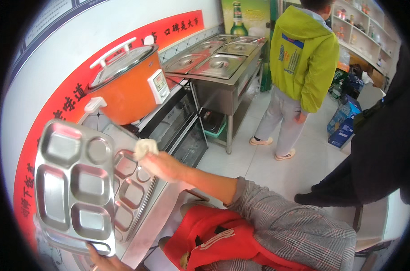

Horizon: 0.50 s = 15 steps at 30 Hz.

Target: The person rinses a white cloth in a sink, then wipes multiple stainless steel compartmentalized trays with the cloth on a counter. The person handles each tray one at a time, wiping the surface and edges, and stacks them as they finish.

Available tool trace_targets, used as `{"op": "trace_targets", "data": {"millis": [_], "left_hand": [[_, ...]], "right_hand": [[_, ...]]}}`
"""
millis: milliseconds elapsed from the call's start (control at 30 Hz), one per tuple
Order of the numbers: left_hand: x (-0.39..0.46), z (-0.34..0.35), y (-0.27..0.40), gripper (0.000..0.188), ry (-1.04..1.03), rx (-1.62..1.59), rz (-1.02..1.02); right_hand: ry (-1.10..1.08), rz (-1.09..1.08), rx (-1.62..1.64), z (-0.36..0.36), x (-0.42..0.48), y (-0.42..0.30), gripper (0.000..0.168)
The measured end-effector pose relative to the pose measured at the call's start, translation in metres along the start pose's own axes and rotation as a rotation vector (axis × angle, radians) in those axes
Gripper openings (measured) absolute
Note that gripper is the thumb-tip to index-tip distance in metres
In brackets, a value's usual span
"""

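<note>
My left hand (105, 261) grips the lower edge of a stainless steel compartment tray (69, 189), tilted up with its hollows facing me. My right hand (166, 166) holds a bunched whitish cloth (145, 149), apart from the raised tray and to its right. Beneath and behind that tray, more steel compartment trays (132, 193) lie stacked on a light-coloured table (150, 222). The raised tray hides part of the stack. Most of my left hand's fingers are hidden behind the tray.
Beyond the trays stands a large orange electric cooker (127, 101) with a glass lid. Further on is a steel food-warming counter (218, 81) with lidded pans. A person in a yellow-green jacket (296, 64) stands beside it. Dark clothing (377, 152) and blue boxes (342, 125) are at right.
</note>
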<state>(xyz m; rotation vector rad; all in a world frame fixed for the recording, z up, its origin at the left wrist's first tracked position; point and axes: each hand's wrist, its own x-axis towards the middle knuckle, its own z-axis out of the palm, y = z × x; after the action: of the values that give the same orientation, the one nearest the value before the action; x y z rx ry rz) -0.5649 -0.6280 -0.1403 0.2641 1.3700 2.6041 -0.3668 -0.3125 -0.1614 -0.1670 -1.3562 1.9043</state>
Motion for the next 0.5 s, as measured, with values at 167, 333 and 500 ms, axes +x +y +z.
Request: {"op": "trace_targets", "data": {"millis": [167, 333, 500], "left_hand": [[-0.033, -0.018, -0.132, 0.045, -0.363, 0.335, 0.646], [-0.048, -0.022, -0.093, 0.018, -0.234, -0.088, -0.083], [-0.112, 0.04, -0.079, 0.047, -0.264, -0.091, -0.123]], "right_hand": [[0.011, -0.619, -0.648, 0.054, -0.026, -0.051, 0.043], [-0.235, -0.891, -1.125, 0.083, -0.058, -0.023, 0.068], [-0.241, -0.782, -1.361, 0.097, -0.04, -0.003, 0.064]]}}
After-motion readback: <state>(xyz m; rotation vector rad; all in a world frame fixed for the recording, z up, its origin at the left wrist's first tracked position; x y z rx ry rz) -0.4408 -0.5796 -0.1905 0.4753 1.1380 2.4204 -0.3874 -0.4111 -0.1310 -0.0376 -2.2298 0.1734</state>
